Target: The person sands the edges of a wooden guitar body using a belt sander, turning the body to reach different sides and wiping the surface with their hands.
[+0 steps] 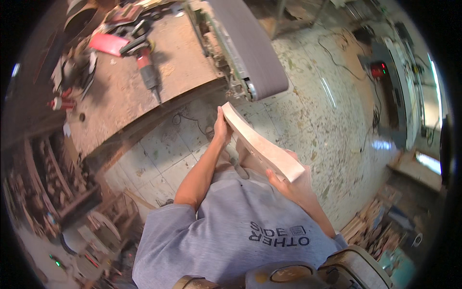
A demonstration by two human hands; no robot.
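Note:
Between my two hands is a pale, curved piece of wood (260,142), with what look like small holes or marks along its side. My left hand (222,128) grips its far end, and my right hand (284,182) is closed around the near end at the right. The wood is held in the air in front of my body, slanting from far left to near right. Just beyond its far end is the rounded nose of a belt sander (267,82) with a brownish-grey belt; a gap separates the two.
A wooden workbench (187,62) at the upper left bears an angle grinder (146,67), a red sheet (109,44) and a small red-and-white bottle (62,103). Wood pieces (48,178) fill a rack at the left. More scrap wood (370,224) lies at the lower right; cables (332,53) cross the stained tiled floor.

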